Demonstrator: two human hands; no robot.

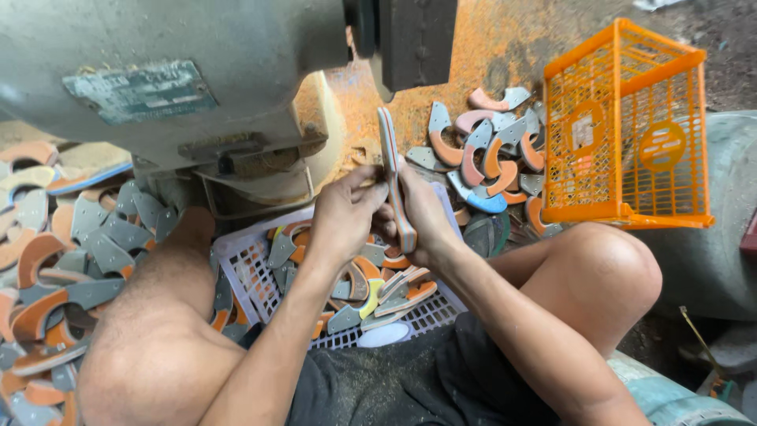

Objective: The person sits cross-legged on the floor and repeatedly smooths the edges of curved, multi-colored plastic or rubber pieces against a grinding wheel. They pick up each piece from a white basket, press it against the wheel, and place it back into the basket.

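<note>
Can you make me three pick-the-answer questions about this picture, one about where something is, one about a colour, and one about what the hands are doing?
1. Where is the white basket?
A. Between the person's knees
B. On top of the machine
C. Inside the orange crate

2. What colour is the empty crate on the right?
A. Blue
B. Orange
C. Green

3. How is the layered curved piece held?
A. Lying flat on the floor
B. By one hand only
C. On edge between both hands

Answers: 1 A, it sits low between the bare legs. 2 B, its mesh walls are orange. 3 C, the left hand and right hand both grip it, edge up.
</note>
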